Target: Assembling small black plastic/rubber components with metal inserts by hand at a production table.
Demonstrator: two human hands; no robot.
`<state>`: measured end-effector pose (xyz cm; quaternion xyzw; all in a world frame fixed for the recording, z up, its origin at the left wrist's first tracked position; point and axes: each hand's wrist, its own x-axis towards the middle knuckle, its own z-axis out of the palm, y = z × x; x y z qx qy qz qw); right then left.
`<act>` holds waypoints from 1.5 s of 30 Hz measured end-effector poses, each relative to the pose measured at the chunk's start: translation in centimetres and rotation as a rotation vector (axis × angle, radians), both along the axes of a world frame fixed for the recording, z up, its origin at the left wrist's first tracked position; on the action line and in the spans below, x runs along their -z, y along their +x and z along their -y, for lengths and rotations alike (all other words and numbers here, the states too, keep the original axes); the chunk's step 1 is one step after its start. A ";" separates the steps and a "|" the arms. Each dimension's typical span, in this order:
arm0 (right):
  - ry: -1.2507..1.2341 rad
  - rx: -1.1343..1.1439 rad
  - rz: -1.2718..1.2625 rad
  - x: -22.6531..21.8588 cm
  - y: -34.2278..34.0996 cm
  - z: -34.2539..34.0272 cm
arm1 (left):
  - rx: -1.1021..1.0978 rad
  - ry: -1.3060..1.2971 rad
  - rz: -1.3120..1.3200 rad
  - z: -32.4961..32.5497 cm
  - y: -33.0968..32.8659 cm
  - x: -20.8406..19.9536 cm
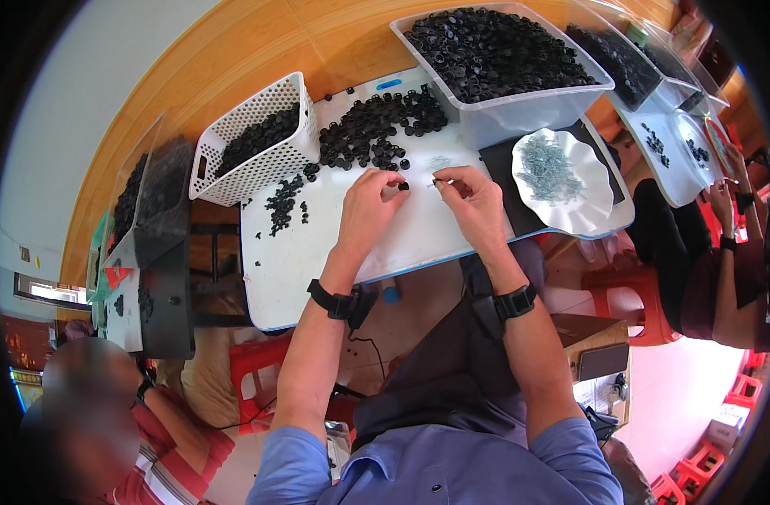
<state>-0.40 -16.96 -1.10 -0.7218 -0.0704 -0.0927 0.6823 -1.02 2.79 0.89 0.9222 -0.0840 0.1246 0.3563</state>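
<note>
Over the white tabletop (317,278), my left hand (368,206) pinches a small round black plastic part (403,186) between thumb and fingers. My right hand (476,206), a short gap away, has its thumb and forefinger closed on a tiny dark piece (436,182), too small to name. Just beyond the hands lie some thin metal pins (439,162) and a spread heap of black ring-like parts (372,126). Smaller black pieces (284,206) are scattered to the left. On the right, a white scalloped dish (594,215) holds a pile of metal pins (551,168).
A white perforated basket (258,174) and a large clear bin (503,118), both with black parts, stand along the far side. The dish rests partly on a black mat (519,215). Other people sit left and right; a red stool (629,290) stands at right.
</note>
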 end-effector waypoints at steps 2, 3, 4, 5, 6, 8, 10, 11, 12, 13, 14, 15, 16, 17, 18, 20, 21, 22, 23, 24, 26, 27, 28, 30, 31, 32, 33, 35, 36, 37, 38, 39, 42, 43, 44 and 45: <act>0.006 0.000 0.010 0.3 -0.1 0.1 | -0.027 -0.075 -0.012 1.3 -0.5 0.2; 0.012 0.004 0.022 0.0 -0.2 0.1 | -0.063 -0.147 -0.022 1.9 -0.9 0.1; 0.018 0.007 0.034 -0.2 -0.3 0.2 | -0.062 -0.148 -0.025 2.4 -1.3 0.2; 0.016 0.009 0.030 -0.2 -0.3 0.2 | -0.072 -0.181 -0.048 2.8 -1.6 0.2; -0.024 -0.002 0.081 -0.3 -0.3 0.1 | -0.087 -0.214 -0.068 3.0 -2.0 0.2; -0.066 -0.015 0.129 -0.6 -0.4 0.0 | -0.105 -0.197 -0.006 2.9 -2.5 1.0; -0.168 -0.046 0.170 -0.7 -0.5 -0.1 | -0.118 -0.183 0.052 3.0 -2.6 1.5; -0.170 -0.046 0.165 -0.6 -0.5 -0.1 | -0.122 -0.215 0.048 3.0 -2.6 1.7; -0.189 -0.043 0.191 -0.5 -0.4 -0.2 | -0.127 -0.245 0.046 3.0 -2.6 1.7; -0.208 -0.040 0.218 -0.5 -0.3 -0.2 | -0.128 -0.246 0.043 3.1 -2.5 1.7; -0.208 -0.040 0.216 -0.4 -0.3 -0.2 | -0.122 -0.264 0.049 3.1 -2.5 1.7; -0.219 -0.044 0.228 -0.4 -0.3 -0.3 | -0.116 -0.283 0.052 3.1 -2.5 1.8; -0.230 -0.048 0.240 -0.5 -0.3 -0.3 | -0.117 -0.286 0.048 3.1 -2.6 1.8; -0.232 -0.048 0.236 -0.5 -0.4 -0.3 | -0.118 -0.270 0.052 3.0 -2.5 1.9; -0.248 -0.070 0.208 -1.0 -0.6 -0.3 | -0.120 -0.253 0.058 3.0 -2.6 1.9; -0.265 -0.092 0.177 -1.1 -0.7 -0.3 | -0.117 -0.236 0.070 2.9 -2.6 1.8; -0.267 -0.098 0.191 -1.1 -0.7 -0.3 | -0.112 -0.217 0.087 2.9 -2.6 1.8; -0.270 -0.105 0.206 -1.0 -0.6 -0.3 | -0.113 -0.219 0.086 2.9 -2.6 1.9; -0.272 -0.106 0.205 -1.0 -0.6 -0.3 | -0.107 -0.222 0.088 3.0 -2.6 1.9; -0.279 -0.105 0.211 -1.0 -0.6 -0.3 | -0.101 -0.225 0.091 3.0 -2.6 1.9; -0.287 -0.106 0.218 -0.9 -0.5 -0.3 | -0.093 -0.239 0.088 3.0 -2.6 1.9; -0.286 -0.102 0.230 -0.7 -0.5 -0.4 | -0.087 -0.251 0.085 3.0 -2.6 1.9; -0.286 -0.099 0.243 -0.6 -0.4 -0.5 | -0.089 -0.250 0.085 3.0 -2.6 1.8; -0.293 -0.102 0.242 -0.5 -0.4 -0.6 | -0.076 -0.253 0.093 3.0 -2.7 1.8; -0.302 -0.101 0.242 -0.4 -0.4 -0.6 | -0.075 -0.255 0.092 3.0 -2.6 1.7; -0.304 -0.101 0.241 -0.3 -0.4 -0.5 | -0.068 -0.263 0.090 3.1 -2.6 1.7; -0.308 -0.098 0.234 -0.3 -0.4 -0.6 | -0.065 -0.269 0.090 3.1 -2.6 1.7; -0.312 -0.098 0.229 -0.3 -0.4 -0.6 | -0.081 -0.286 0.067 3.1 -2.6 1.6; -0.312 -0.083 0.224 -0.2 -0.4 -0.7 | -0.096 -0.302 0.044 3.0 -2.6 1.6; -0.312 -0.068 0.219 -0.2 -0.4 -0.7 | -0.100 -0.304 0.047 2.9 -2.6 1.7; -0.313 -0.072 0.222 -0.2 -0.4 -0.8 | -0.090 -0.292 0.037 2.6 -2.6 2.0; -0.298 -0.072 0.208 -0.1 -0.5 -0.7 | -0.080 -0.281 0.027 2.6 -2.5 2.0; -0.273 -0.073 0.193 0.0 -0.5 -0.6 | -0.065 -0.289 0.018 2.5 -2.5 2.2; -0.261 -0.069 0.189 -0.1 -0.5 -0.6 | -0.068 -0.292 0.019 2.5 -2.5 2.2; -0.264 -0.072 0.189 -0.1 -0.5 -0.7 | -0.074 -0.328 -0.009 2.5 -2.5 2.2; -0.271 -0.070 0.187 -0.2 -0.5 -0.6 | -0.079 -0.364 -0.038 2.5 -2.5 2.2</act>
